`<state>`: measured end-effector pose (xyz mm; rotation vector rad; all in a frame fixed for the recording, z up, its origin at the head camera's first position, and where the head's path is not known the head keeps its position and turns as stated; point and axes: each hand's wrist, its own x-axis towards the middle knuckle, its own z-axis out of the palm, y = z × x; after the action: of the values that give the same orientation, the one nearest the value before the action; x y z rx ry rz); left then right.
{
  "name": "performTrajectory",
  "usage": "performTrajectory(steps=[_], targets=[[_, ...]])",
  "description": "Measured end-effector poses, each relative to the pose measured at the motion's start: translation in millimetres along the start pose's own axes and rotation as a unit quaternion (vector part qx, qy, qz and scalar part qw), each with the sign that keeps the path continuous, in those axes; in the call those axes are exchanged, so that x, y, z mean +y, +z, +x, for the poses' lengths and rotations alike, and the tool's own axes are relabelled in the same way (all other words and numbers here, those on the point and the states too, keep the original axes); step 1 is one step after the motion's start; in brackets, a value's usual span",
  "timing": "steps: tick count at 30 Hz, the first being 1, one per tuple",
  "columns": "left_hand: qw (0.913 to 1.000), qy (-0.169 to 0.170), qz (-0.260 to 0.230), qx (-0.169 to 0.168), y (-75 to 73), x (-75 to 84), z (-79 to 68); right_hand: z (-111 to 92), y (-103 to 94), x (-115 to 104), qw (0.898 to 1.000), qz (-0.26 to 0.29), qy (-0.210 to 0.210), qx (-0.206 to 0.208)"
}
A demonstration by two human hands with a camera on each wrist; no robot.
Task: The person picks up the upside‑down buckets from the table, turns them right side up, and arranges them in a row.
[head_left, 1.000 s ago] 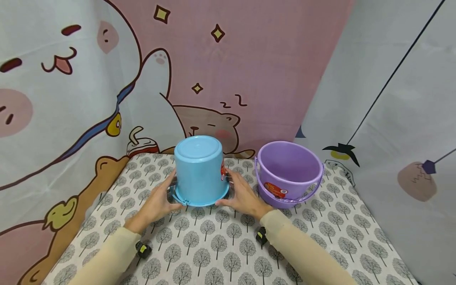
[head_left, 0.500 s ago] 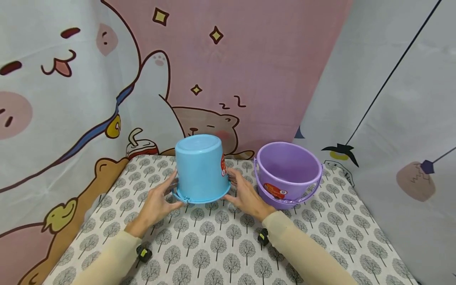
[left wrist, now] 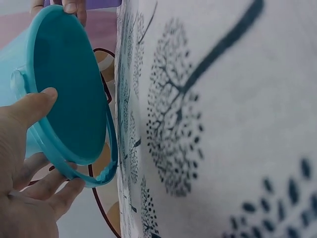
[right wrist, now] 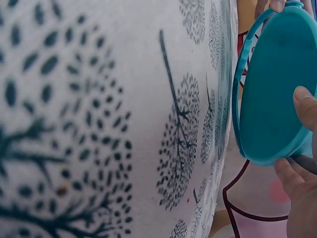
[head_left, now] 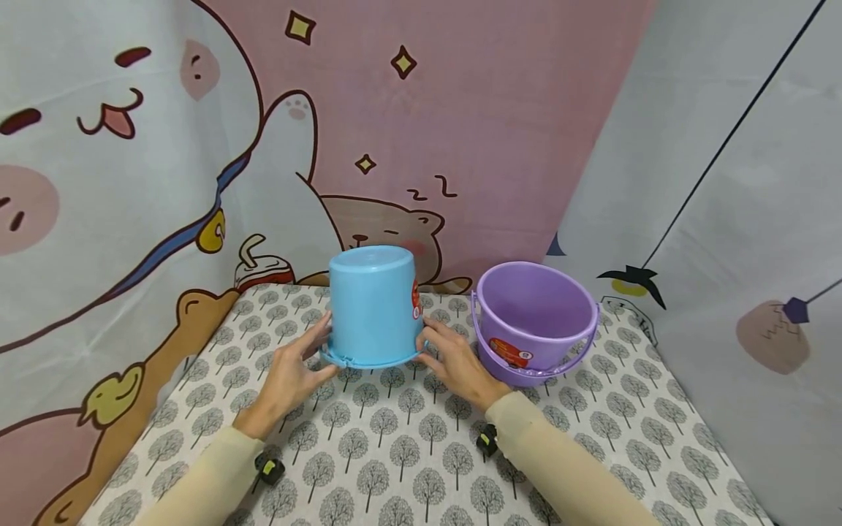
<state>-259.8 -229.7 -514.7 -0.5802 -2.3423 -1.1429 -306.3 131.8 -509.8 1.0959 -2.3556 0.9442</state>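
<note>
A light blue plastic bucket (head_left: 375, 314) is held upside down, its closed bottom facing up and a red label on its right side. My left hand (head_left: 292, 376) grips the rim at the left, and my right hand (head_left: 460, 365) grips it at the right. In the left wrist view the thumb of the left hand (left wrist: 22, 203) lies over the rim's edge, with fingers underneath the outside. The right wrist view shows the right hand (right wrist: 304, 198) likewise pinching the rim. Off the tablecloth, the mouth tilts toward me; the blue handle (left wrist: 113, 144) hangs on the far side.
To the right stands a purple bucket (head_left: 536, 299), upright, its handle lowered across the front. A tree-patterned cloth (head_left: 408, 453) covers the table. Cartoon-printed curtains (head_left: 487, 131) hang behind and at both sides.
Both hands have raised the blue bucket a little and shifted it slightly right and away, its mouth tilting more toward me. The purple bucket has stayed put.
</note>
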Motion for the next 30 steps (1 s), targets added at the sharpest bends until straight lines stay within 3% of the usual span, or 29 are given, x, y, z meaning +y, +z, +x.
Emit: performTrajectory(steps=[6, 19, 23, 30], targets=[[0.9983, 0.042, -0.006, 0.040, 0.3, 3.3, 1.8, 0, -4.1, -2, 1.000, 0.010, 0.004, 0.005], [0.9867, 0.092, 0.017, 0.132, -3.6, 16.7, 3.6, 7, -22.8, -20, 1.000, 0.002, 0.018, 0.023], [0.9843, 0.106, 0.000, 0.141, -4.8, 23.5, 7.2, 8, -28.6, -24, 0.999, -0.010, 0.030, 0.024], [0.9849, 0.100, -0.006, 0.141, -6.1, 33.5, 11.1, 13, -36.0, -28, 0.999, 0.027, 0.031, 0.031]])
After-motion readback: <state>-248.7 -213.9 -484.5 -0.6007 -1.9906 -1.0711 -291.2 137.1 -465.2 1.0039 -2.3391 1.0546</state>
